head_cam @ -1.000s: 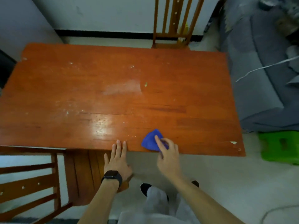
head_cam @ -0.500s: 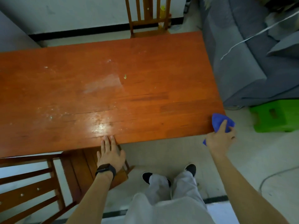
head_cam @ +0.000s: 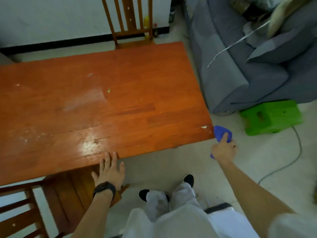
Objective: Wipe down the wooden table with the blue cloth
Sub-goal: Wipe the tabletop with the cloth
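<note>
The right hand is clutching the blue cloth just off the wooden table; the left hand is resting flat-fingered on it; smears are apparently awaiting wiping.

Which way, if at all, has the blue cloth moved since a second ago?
Yes. The crumpled blue cloth, gripped by the right hand, slid rightward along the near edge of the orange-brown wooden table, from mid-edge to just past the near right corner.

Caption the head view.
Right hand holds the blue cloth at the wooden table corner; left hand rests on the near edge.
</note>
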